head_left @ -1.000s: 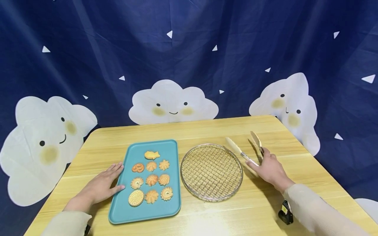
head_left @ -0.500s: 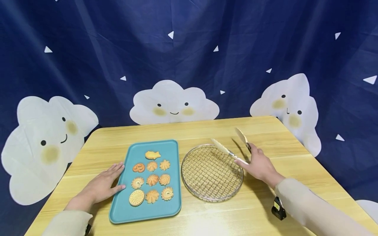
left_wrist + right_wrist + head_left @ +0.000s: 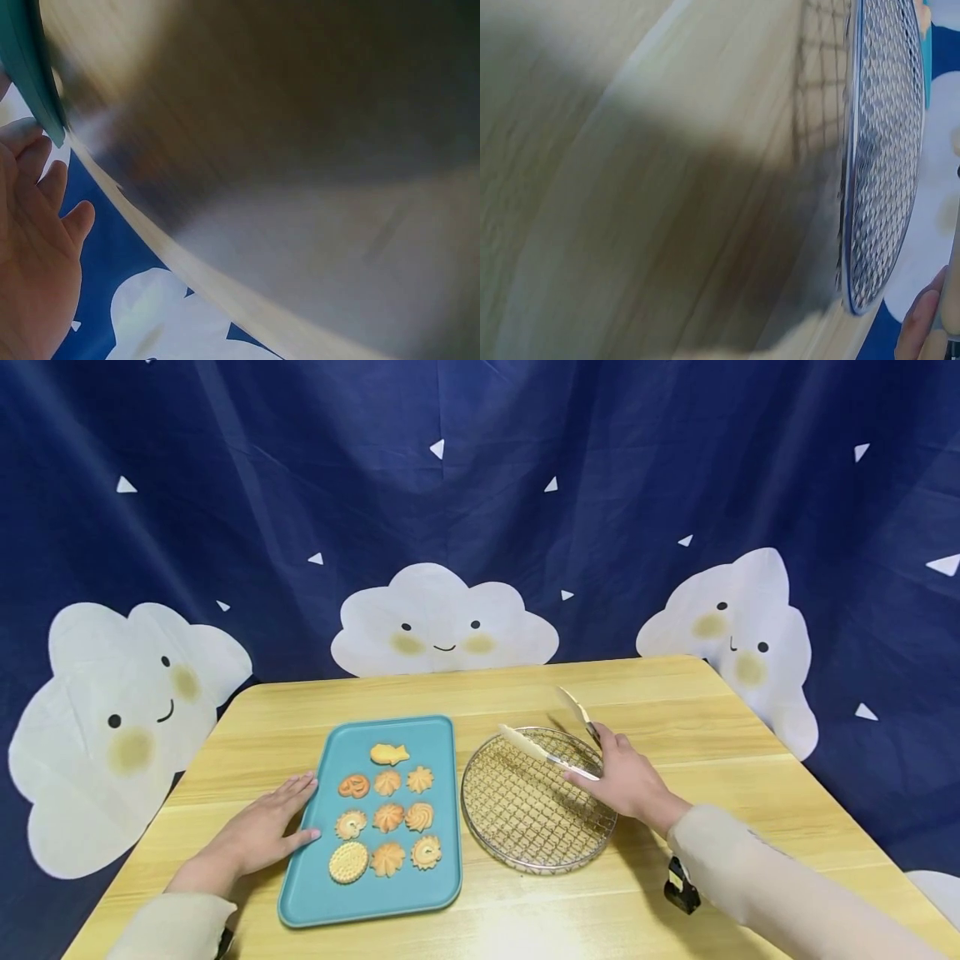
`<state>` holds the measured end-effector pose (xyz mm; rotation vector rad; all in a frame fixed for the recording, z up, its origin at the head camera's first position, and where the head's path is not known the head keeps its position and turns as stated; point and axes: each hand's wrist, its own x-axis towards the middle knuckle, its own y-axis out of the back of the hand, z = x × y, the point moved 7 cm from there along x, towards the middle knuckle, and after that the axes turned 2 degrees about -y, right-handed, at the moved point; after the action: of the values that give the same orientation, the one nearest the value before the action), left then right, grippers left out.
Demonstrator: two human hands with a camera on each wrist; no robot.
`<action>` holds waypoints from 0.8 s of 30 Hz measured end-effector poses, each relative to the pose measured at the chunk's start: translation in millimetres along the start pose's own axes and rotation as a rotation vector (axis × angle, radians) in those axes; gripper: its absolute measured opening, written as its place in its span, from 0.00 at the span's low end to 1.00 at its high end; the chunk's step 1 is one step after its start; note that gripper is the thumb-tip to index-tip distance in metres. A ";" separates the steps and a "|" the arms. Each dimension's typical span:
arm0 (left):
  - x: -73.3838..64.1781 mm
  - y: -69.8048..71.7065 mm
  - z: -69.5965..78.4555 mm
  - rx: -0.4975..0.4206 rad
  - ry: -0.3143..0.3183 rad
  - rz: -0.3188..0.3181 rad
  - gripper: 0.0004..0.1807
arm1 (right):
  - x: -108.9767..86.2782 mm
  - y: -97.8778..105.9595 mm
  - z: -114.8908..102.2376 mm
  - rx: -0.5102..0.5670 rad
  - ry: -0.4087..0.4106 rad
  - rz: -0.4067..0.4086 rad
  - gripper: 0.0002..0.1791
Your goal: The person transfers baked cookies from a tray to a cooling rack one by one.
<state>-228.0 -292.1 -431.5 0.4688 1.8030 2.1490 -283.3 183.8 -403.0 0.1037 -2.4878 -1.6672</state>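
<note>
In the head view a blue-green tray point(image 3: 311, 902) lies at the left, with several biscuits point(image 3: 387, 817) in rows and a fish-shaped one point(image 3: 389, 754) at the far end. My left hand point(image 3: 255, 831) rests at the tray's left edge, fingers extended, thumb over the rim. In the left wrist view its fingertips touch the tray's side point(image 3: 30, 67). My right hand point(image 3: 626, 777) grips a pair of tongs point(image 3: 525, 743) with their two arms spread and nothing between them. The tongs' tips point toward the far left, over the back of a round wire rack point(image 3: 525, 810).
The rack stands right of the tray on a light wooden table point(image 3: 540, 910), with a narrow gap between them. Close to the rack's right side is the right forearm point(image 3: 750, 852). A dark blue curtain point(image 3: 480, 510) with smiling clouds hangs behind the table.
My right hand has moved left with the tongs, from right of the wire rack to over its far right part. The left hand, tray and biscuits have stayed put.
</note>
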 end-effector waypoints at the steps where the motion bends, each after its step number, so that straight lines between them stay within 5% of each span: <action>1: -0.1 0.4 0.4 0.001 -0.002 0.004 0.44 | 0.1 -1.0 -2.8 -0.004 0.008 -0.003 0.57; 24: 0.1 1.9 1.1 0.003 0.003 -0.006 0.44 | -15.4 -16.1 -58.7 -0.043 0.281 -0.091 0.57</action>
<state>-227.6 -291.4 -429.5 0.4608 1.8070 2.1441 -259.2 126.2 -397.3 0.4220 -2.2680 -1.6109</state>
